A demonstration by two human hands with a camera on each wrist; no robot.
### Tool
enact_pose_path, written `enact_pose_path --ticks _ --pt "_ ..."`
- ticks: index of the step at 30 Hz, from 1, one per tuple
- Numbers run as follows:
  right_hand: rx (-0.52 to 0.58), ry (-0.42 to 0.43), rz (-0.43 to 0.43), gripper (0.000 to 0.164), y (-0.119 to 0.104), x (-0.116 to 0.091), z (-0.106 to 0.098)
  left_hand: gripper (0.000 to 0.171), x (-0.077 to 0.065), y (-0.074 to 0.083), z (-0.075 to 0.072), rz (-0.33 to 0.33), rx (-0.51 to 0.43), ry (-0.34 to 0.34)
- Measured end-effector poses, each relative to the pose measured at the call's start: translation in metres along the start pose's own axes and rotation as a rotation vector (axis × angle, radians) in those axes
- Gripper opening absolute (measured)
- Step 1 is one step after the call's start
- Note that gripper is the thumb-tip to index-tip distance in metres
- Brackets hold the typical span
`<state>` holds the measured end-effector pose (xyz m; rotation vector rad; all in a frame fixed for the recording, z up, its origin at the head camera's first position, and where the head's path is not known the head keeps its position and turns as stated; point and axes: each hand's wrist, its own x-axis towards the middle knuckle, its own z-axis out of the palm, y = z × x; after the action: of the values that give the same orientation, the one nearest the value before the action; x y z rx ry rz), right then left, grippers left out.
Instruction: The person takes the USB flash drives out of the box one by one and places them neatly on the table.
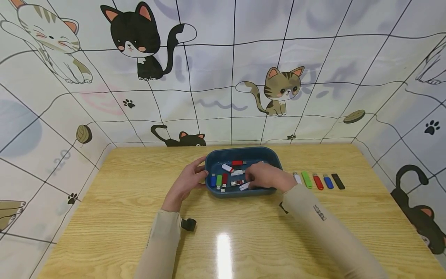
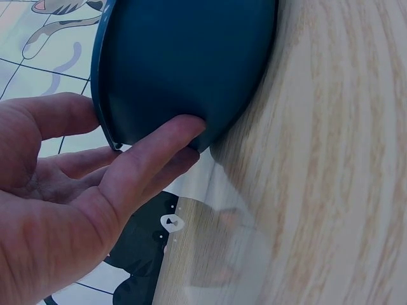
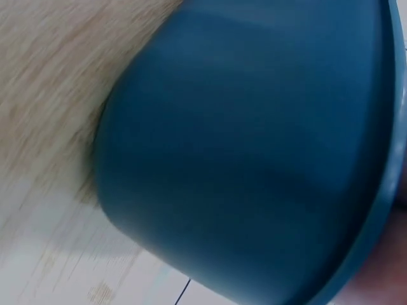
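A dark blue plastic bin [image 1: 223, 195] stands on the table with several USB flash drives inside. My left hand [image 1: 189, 178] rests against its left end; in the left wrist view its fairly straight fingers [image 2: 184, 127] touch the outer wall and rim. Reaching over the right rim, my right hand [image 1: 265, 176] has curled fingers low in the bin, pinching a white USB flash drive [image 1: 244, 186]. Left of it are a blue drive [image 1: 213, 180], a green drive [image 1: 219, 180], a dark red drive [image 1: 224, 179] and a red-and-white drive [image 1: 227, 168]. The right wrist view mostly shows the bin's outer wall [image 3: 241, 146].
To the right of the bin, several drives lie in a row: a white one [image 1: 297, 178] partly hidden by the right wrist, a green one [image 1: 306, 179], a red one [image 1: 318, 181], a blue one [image 1: 328, 181] and a black one [image 1: 338, 181]. A cat-patterned cloth [image 1: 216, 104] rises behind the table.
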<state>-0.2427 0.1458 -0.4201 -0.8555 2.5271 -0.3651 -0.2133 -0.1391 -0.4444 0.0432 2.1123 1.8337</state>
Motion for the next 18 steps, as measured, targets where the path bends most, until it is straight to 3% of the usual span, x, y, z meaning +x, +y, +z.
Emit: enact_pose_path --ticks 5,11,18 --pt "-0.032 0.065 -0.008 0.004 0.003 -0.001 0.0 0.06 0.0 -0.001 0.0 -0.004 -0.002 0.001" --pt "-0.05 0.135 -0.01 0.012 0.005 -0.004 0.001 0.06 0.0 -0.001 0.0 -0.005 0.001 0.002" --pt "-0.064 0.158 0.091 0.025 0.002 -0.011 0.002 0.06 0.0 -0.002 -0.001 0.004 -0.007 -0.012"
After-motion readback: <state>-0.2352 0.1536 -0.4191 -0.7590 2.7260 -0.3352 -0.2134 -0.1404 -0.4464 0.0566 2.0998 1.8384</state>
